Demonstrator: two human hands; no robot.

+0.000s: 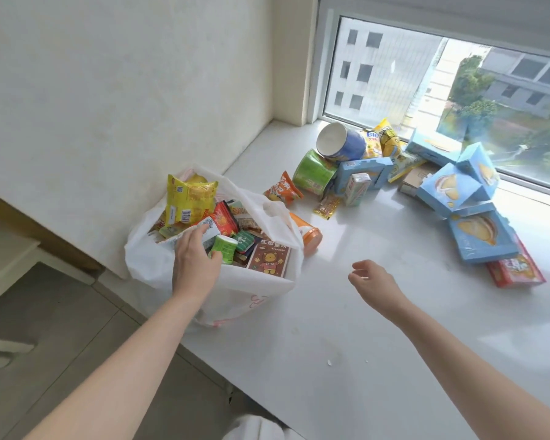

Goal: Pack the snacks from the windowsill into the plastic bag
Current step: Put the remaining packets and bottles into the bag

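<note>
The plastic bag (242,296) is already well filled beneath the left hand (196,260), which is laid over packets (204,231) (grip cannot be told), while many snacks (477,230) are left well beyond the empty, loosely curled right hand (373,281).

We read "BIG" in blue on the small yellow packet (371,142) beside the blue cup (343,144). The bear box (269,257) in the plastic bag (235,296) carries Chinese characters starting 生椰 — the rest blurs. The large yellow packet (189,198) shows a barcode and a QR code — digits unreadable.
</note>
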